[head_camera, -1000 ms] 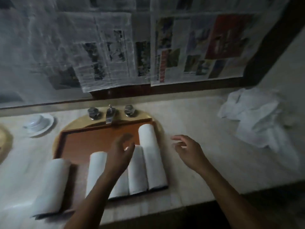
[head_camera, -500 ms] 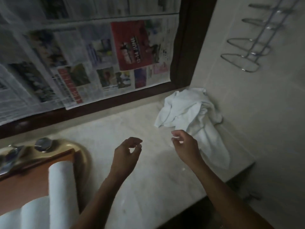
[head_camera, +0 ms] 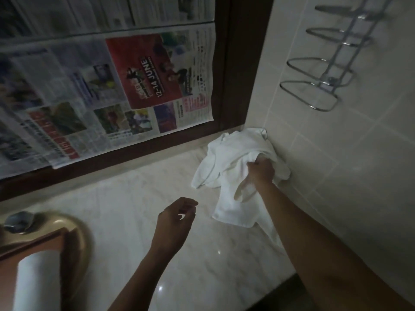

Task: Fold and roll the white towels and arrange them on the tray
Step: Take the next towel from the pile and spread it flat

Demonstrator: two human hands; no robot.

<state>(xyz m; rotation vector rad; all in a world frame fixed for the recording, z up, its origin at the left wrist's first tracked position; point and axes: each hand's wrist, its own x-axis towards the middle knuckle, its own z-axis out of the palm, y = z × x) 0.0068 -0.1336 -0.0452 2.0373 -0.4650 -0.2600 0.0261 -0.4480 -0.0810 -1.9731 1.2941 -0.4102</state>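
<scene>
A crumpled pile of white towels (head_camera: pixel 231 162) lies on the marble counter in the corner by the tiled wall. My right hand (head_camera: pixel 261 171) is in the pile and grips a fold of towel. My left hand (head_camera: pixel 176 218) hovers over the counter to the left of the pile, fingers loosely curled, holding nothing. At the bottom left a rolled white towel (head_camera: pixel 38 281) lies on the brown wooden tray (head_camera: pixel 33 244), which sits across the sink; most of the tray is out of frame.
The marble counter (head_camera: pixel 125 209) runs from the sink (head_camera: pixel 76 230) to the tiled wall. A tap knob (head_camera: pixel 19 221) stands behind the tray. Newspaper (head_camera: pixel 107 90) covers the mirror. A chrome wire rack (head_camera: pixel 325 70) hangs on the right wall.
The view swung right, away from the tray. My right hand reached forward into the towel pile and took hold of it. My left hand followed to the right, empty.
</scene>
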